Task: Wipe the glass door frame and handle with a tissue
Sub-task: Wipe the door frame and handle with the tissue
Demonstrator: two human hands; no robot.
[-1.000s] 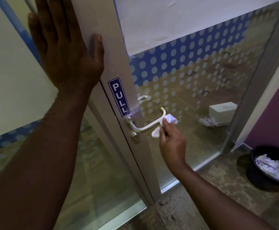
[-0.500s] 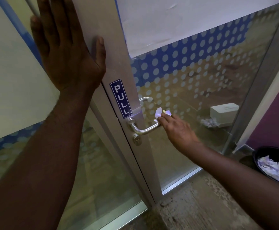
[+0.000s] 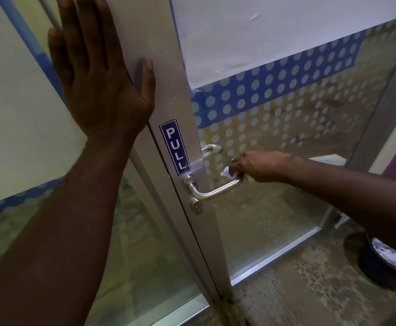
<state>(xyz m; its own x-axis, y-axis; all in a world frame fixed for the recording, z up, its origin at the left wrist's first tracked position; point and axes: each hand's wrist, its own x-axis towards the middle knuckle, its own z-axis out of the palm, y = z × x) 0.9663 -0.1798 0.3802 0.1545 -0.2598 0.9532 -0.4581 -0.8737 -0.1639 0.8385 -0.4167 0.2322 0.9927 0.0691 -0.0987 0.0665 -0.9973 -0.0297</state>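
Right hand (image 3: 258, 164) pinches a crumpled white tissue (image 3: 228, 171) against the steel handle's (image 3: 213, 190) free end; left hand (image 3: 98, 74) spread flat on the frame (image 3: 166, 67) above the handle

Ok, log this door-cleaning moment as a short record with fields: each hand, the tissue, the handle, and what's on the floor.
left hand: flat, fingers spread, against the door frame
right hand: closed on the tissue at the lever handle's free end
PULL sticker: on the frame above the handle
keyhole: below the handle
floor: dark bin holding crumpled tissues, lower right
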